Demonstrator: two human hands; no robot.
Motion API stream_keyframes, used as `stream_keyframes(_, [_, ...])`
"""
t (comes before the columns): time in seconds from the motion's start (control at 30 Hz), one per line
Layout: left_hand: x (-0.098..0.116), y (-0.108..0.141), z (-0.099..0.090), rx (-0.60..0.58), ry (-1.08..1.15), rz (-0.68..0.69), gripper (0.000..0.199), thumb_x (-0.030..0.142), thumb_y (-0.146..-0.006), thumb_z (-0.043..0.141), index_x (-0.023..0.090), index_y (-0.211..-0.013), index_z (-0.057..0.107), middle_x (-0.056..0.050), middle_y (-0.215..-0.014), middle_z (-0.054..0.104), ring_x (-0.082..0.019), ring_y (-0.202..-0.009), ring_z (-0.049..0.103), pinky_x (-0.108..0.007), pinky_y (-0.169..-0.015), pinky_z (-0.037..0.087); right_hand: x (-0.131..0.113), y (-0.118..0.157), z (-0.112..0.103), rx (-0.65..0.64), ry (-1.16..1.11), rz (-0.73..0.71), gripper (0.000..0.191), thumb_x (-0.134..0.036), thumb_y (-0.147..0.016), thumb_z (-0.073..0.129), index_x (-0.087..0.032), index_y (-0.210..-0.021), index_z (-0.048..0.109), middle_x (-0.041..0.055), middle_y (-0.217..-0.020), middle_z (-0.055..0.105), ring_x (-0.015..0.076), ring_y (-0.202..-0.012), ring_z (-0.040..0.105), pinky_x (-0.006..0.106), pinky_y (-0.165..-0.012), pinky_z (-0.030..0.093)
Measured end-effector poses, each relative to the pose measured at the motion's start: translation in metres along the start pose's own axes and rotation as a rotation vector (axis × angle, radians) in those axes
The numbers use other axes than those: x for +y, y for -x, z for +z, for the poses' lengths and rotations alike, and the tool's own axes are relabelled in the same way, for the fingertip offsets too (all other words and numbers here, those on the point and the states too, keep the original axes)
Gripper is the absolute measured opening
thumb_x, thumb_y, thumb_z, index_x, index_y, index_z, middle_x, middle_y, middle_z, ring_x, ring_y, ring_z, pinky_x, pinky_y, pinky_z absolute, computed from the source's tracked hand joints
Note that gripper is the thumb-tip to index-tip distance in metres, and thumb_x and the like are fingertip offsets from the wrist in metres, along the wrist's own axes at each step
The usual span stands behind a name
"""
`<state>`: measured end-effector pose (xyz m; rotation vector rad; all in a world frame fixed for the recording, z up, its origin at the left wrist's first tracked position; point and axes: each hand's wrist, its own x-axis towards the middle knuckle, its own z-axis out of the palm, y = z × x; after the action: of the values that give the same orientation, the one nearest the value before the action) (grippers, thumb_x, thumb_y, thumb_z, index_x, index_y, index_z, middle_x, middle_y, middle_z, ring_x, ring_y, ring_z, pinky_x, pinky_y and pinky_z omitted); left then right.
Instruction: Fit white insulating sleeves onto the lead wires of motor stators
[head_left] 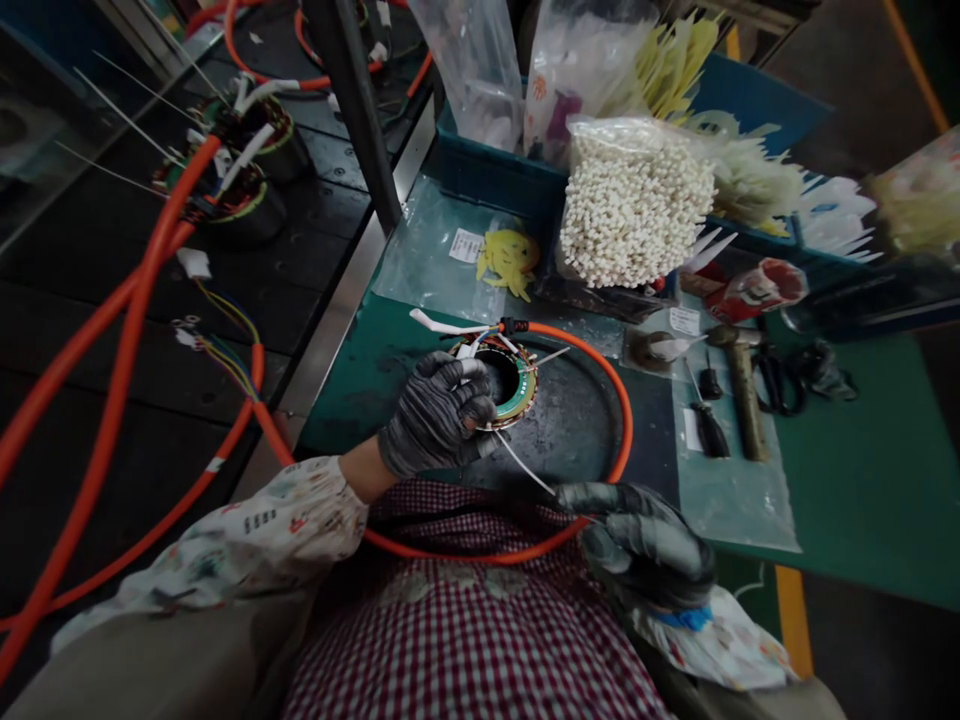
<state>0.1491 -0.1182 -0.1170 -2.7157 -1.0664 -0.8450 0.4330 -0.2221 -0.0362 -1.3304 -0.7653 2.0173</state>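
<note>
Head view gives the desk point(870, 480) across the front of the person, with an orange cable point(627, 410) looped over its near edge. A snag on that overhanging part, judging by how it lies, could drag the wound ring point(526, 388), which is over the desk beside the loop's left side. The left hand point(439, 412) is closed about the ring's near left rim; a weak hold there might let the ring twist under a pull. The right hand point(637, 540), apart from the left, appears to pinch the free end of a white strand point(525, 468); too hard a tug could snap it, and a smooth glove fingertip could let it slip.

Counted by size: one desk; one cable loop at the hands, those farther left overlapping too much to count; one bag of white pieces point(637, 205), its contents too many to number; at least two more wound parts point(240, 210) at left, besides the ring; two hands, both gloved; one hammer point(748, 410); two screwdrivers point(710, 430), the nearer one larger; one strand running between the hands.
</note>
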Motion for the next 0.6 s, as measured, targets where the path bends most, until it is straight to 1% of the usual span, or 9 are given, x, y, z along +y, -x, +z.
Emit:
stream_keyframes(0.07, [0.001,-0.001,-0.001,0.029,-0.014,0.006,0.029,0.057,-0.101,0.062,0.031,-0.099,0.072,-0.002,-0.106,0.083,-0.030,-0.116,0.073,-0.049,-0.110,0.049,0.003,0.004,-0.004,-0.024,0.002,-0.026,0.049,-0.061,-0.083,0.091,-0.023,-0.112,0.093,0.0018,-0.058,0.066,0.0107,-0.047,0.054,0.024,-0.049,0.050])
stream_keyframes(0.17, [0.001,-0.002,-0.001,0.045,-0.028,0.006,0.030,0.058,-0.102,0.060,0.031,-0.099,0.073,-0.001,-0.104,0.083,-0.029,-0.114,0.073,-0.049,-0.109,0.050,0.002,0.009,-0.009,-0.051,0.047,-0.013,0.049,-0.060,-0.087,0.090,-0.023,-0.119,0.091,0.0030,-0.061,0.068,0.0159,-0.054,0.064,0.028,-0.055,0.057])
stream_keyframes(0.27, [0.000,0.000,0.000,0.046,-0.032,0.007,0.030,0.058,-0.102,0.060,0.031,-0.101,0.074,-0.001,-0.106,0.083,-0.029,-0.115,0.073,-0.048,-0.113,0.049,0.001,0.005,-0.009,-0.047,0.030,0.026,0.053,-0.061,-0.084,0.091,-0.019,-0.116,0.092,0.0055,-0.062,0.071,0.0186,-0.056,0.068,0.030,-0.056,0.058])
stream_keyframes(0.4, [-0.003,0.002,0.001,0.052,-0.053,0.048,0.031,0.058,-0.103,0.061,0.031,-0.104,0.076,-0.002,-0.109,0.082,-0.030,-0.118,0.072,-0.048,-0.114,0.049,0.005,-0.006,-0.001,-0.007,0.045,0.040,0.056,-0.060,-0.082,0.092,-0.015,-0.115,0.090,0.0111,-0.077,0.082,0.0187,-0.059,0.072,0.030,-0.057,0.059])
stream_keyframes(0.5, [-0.004,0.002,0.000,0.019,-0.063,0.059,0.030,0.055,-0.104,0.060,0.030,-0.105,0.076,-0.003,-0.112,0.081,-0.029,-0.120,0.071,-0.047,-0.114,0.049,0.006,-0.006,-0.002,-0.042,0.047,0.057,0.061,-0.063,-0.083,0.090,-0.016,-0.122,0.089,0.0113,-0.079,0.083,0.0219,-0.065,0.077,0.032,-0.062,0.064])
stream_keyframes(0.6, [-0.003,0.000,-0.002,0.005,-0.073,0.047,0.031,0.055,-0.105,0.057,0.029,-0.103,0.075,-0.003,-0.111,0.081,-0.029,-0.119,0.071,-0.047,-0.112,0.051,0.004,0.000,-0.008,-0.099,0.034,0.080,0.062,-0.064,-0.087,0.088,-0.018,-0.128,0.087,0.0108,-0.081,0.084,0.0232,-0.071,0.080,0.033,-0.068,0.067])
